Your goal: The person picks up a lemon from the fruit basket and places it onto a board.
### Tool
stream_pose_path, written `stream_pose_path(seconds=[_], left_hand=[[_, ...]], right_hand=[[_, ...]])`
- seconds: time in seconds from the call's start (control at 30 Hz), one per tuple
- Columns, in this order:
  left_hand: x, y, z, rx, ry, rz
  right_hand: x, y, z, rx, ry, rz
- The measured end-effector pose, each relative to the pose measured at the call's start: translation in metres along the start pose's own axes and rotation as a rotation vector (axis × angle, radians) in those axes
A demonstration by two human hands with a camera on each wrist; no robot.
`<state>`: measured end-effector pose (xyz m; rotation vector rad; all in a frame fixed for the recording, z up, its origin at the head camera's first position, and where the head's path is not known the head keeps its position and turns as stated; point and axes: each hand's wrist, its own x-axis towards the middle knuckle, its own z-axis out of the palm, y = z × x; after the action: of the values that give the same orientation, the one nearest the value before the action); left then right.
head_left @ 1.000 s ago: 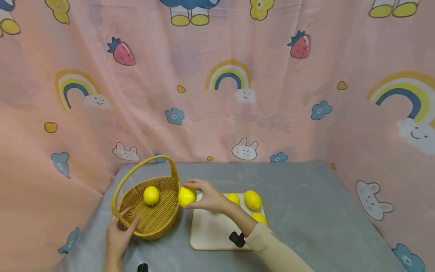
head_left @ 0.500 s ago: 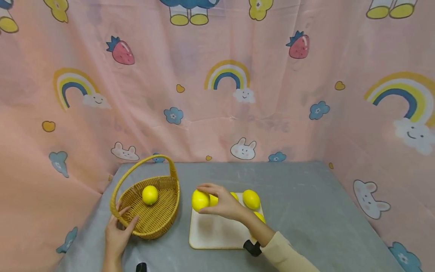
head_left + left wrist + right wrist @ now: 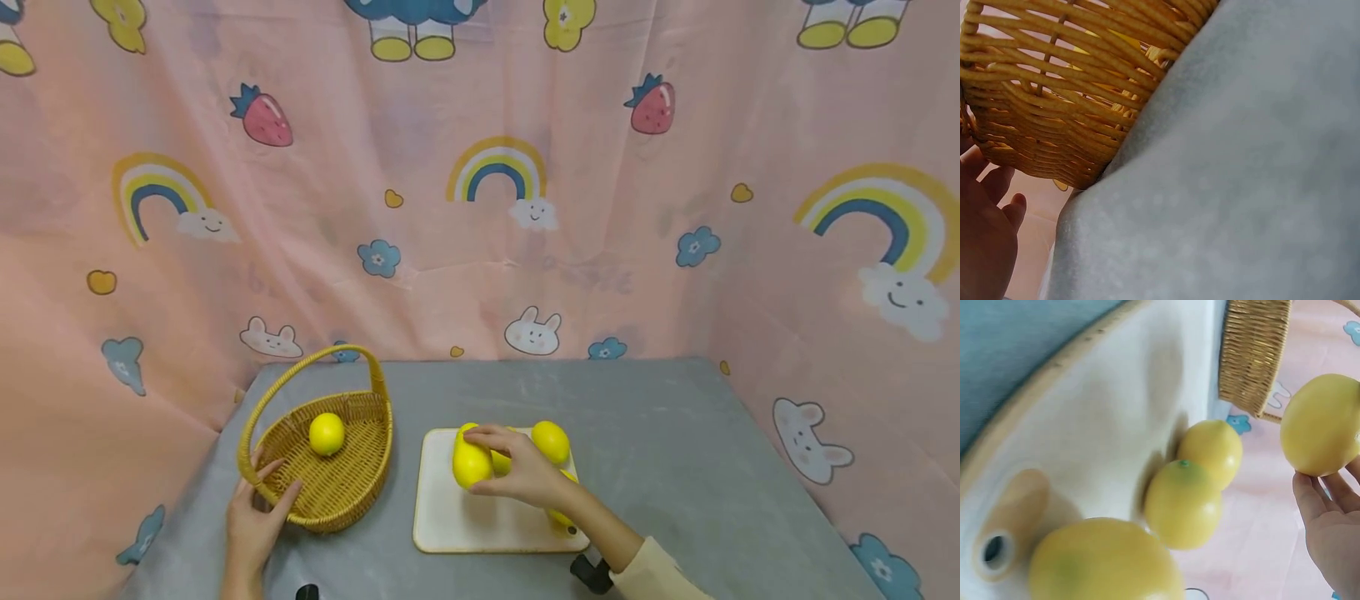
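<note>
In the head view a yellow wicker basket (image 3: 337,500) with a tall arched handle stands at the left, one lemon (image 3: 327,434) inside it. My left hand (image 3: 253,521) grips the basket's near left rim, thumb on the inner side. In the left wrist view part of that hand (image 3: 988,231) shows beside the woven wall (image 3: 1054,125). Above a white cutting board (image 3: 450,525), my right hand (image 3: 528,471) pinches a lemon (image 3: 471,465) between thumb and fingers. The right wrist view shows this lemon (image 3: 1322,428) raised off the board. Other lemons lie beneath and beside the right hand, partly hidden.
Several lemons sit on the board, among them one at its far right corner (image 3: 551,442). The board has a hole (image 3: 994,549) near one corner. Grey cloth (image 3: 660,467) covers the table, and a pink patterned curtain (image 3: 420,308) hangs around it.
My right hand has carried its lemon rightward, away from the basket's rim and back over the cutting board, a little nearer to me. My left hand keeps its grip on the basket.
</note>
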<state>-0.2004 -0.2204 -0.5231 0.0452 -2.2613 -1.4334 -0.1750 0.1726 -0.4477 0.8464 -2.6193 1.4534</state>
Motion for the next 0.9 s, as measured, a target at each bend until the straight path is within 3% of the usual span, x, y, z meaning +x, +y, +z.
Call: stream_pose_path(seconds=[0.5,0.9], left_hand=[[0.000,0.001,-0.001,0.002,-0.001,-0.017],[0.000,0.000,0.000,0.010,-0.004,-0.018]], right_hand=[[-0.029,0.011,-0.005,0.023,-0.024,0.026],[-0.040,0.021,-0.012,-0.072,-0.070,-0.005]])
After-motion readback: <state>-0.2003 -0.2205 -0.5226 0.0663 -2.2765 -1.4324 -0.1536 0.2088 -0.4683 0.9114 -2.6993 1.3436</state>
